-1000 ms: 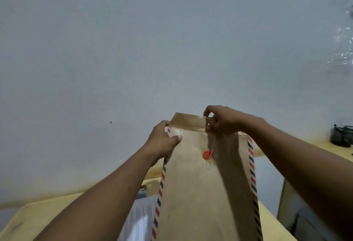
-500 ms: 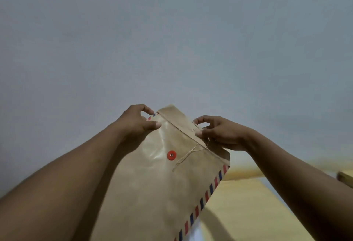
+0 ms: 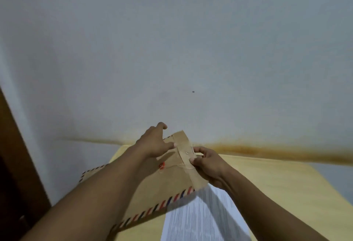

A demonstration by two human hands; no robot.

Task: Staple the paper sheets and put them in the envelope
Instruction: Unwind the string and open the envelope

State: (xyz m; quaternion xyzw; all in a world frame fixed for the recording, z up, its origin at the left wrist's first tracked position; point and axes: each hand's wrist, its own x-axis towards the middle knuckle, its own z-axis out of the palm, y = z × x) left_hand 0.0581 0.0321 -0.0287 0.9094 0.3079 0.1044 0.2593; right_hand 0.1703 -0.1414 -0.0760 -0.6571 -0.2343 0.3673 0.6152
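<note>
A brown envelope [image 3: 168,189] with red and blue striped edges is held above the yellow table, tilted with its flap end pointing up and to the right. My left hand [image 3: 154,141] grips the envelope's upper corner beside the flap. My right hand [image 3: 208,162] pinches the thin closure string at the folded flap [image 3: 186,151]. The string runs to a red button [image 3: 161,165] on the envelope's face. White printed paper sheets [image 3: 200,217] lie flat on the table under my right forearm. No stapler is in view.
The yellow table [image 3: 277,183] stands against a pale wall [image 3: 172,50]. A dark wooden door frame [image 3: 17,164] rises at the left edge. The table's left edge lies beneath the envelope.
The envelope has swung from upright to lying tilted toward the left. The view has turned left. My right hand has kept hold of the string near the flap.
</note>
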